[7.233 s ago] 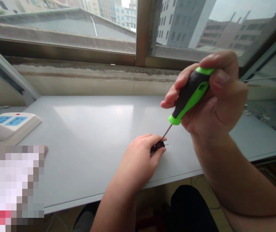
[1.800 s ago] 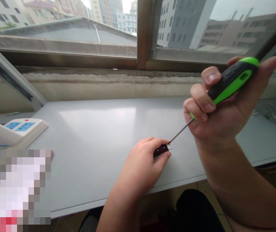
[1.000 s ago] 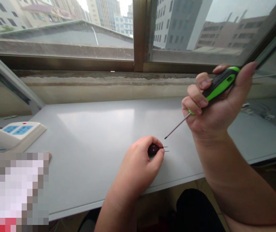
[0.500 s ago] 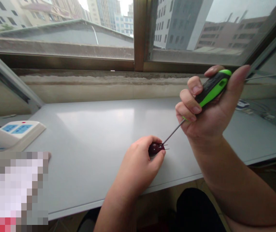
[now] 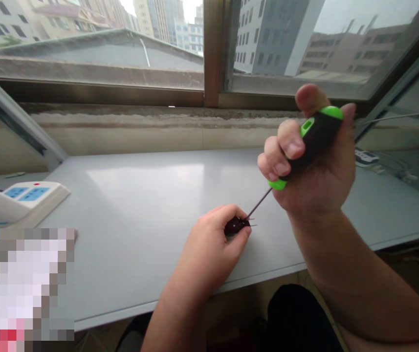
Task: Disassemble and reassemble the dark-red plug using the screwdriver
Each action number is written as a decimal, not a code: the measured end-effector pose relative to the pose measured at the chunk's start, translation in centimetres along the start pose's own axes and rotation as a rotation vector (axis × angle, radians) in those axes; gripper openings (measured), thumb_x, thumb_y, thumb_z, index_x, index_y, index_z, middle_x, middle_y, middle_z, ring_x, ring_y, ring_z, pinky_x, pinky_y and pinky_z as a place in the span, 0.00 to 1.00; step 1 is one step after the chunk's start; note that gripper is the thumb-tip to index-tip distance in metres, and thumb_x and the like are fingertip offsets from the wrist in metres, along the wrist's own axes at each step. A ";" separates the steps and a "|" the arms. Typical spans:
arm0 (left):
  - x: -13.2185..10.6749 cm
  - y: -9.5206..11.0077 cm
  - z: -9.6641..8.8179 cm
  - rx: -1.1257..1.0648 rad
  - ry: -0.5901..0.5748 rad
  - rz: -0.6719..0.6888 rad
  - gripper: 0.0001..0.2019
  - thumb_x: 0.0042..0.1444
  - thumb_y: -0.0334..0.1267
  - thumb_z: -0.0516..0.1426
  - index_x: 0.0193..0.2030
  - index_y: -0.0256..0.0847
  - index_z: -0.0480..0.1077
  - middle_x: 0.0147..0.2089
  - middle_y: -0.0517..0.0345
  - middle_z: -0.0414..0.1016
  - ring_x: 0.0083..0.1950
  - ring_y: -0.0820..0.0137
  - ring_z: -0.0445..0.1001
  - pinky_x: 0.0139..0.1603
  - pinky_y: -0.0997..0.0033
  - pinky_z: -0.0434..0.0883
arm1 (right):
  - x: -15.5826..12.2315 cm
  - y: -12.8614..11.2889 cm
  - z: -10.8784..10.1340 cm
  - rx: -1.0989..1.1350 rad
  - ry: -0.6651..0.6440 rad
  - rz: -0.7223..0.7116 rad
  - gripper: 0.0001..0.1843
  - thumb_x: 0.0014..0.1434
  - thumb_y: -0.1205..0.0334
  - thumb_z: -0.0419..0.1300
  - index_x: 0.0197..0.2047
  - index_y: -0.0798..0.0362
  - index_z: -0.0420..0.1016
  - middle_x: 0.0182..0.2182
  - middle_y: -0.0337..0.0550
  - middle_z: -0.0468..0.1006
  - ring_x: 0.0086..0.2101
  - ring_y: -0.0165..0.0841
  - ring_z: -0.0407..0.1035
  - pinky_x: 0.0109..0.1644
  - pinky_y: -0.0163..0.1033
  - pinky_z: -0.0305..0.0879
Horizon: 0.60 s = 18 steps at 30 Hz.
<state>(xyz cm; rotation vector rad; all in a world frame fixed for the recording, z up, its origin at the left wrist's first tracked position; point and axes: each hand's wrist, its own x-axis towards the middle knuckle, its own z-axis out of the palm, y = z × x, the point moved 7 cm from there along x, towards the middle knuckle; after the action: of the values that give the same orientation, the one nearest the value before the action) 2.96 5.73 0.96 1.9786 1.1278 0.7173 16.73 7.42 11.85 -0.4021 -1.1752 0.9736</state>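
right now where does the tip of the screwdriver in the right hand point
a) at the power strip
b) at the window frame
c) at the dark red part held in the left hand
c: the thin shaft of the screwdriver slants down from the right hand and ends at the dark red part in the left hand.

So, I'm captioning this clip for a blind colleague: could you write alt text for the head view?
A right hand grips a green-and-black screwdriver, its thin shaft angled down to a small dark part with metal pins, held in the left hand on a pale desk beneath a window.
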 end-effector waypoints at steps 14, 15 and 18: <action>-0.1 -0.2 0.0 0.006 -0.013 -0.016 0.06 0.64 0.38 0.60 0.45 0.45 0.78 0.44 0.57 0.84 0.39 0.66 0.77 0.42 0.67 0.71 | 0.1 0.1 -0.7 0.019 0.078 -0.002 0.13 0.59 0.47 0.71 0.37 0.39 0.72 0.29 0.33 0.69 0.20 0.28 0.57 0.16 0.32 0.49; -0.1 -0.2 0.1 0.006 -0.012 -0.015 0.06 0.64 0.38 0.60 0.45 0.45 0.78 0.44 0.57 0.84 0.39 0.66 0.77 0.41 0.67 0.71 | 0.0 0.2 -1.0 0.024 0.083 -0.011 0.11 0.61 0.48 0.70 0.38 0.38 0.72 0.28 0.32 0.69 0.19 0.28 0.56 0.16 0.32 0.48; 0.0 -0.2 0.1 0.010 -0.007 -0.005 0.06 0.64 0.38 0.60 0.45 0.45 0.78 0.44 0.57 0.84 0.39 0.66 0.77 0.41 0.67 0.71 | 0.0 0.0 -1.3 0.024 0.041 -0.030 0.09 0.63 0.49 0.69 0.40 0.37 0.74 0.25 0.32 0.66 0.17 0.26 0.51 0.16 0.33 0.44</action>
<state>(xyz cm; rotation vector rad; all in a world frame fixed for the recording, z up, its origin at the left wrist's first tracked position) 2.93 5.74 0.78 1.9842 1.1336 0.7031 17.87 7.67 11.35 -0.3828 -1.1284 0.9487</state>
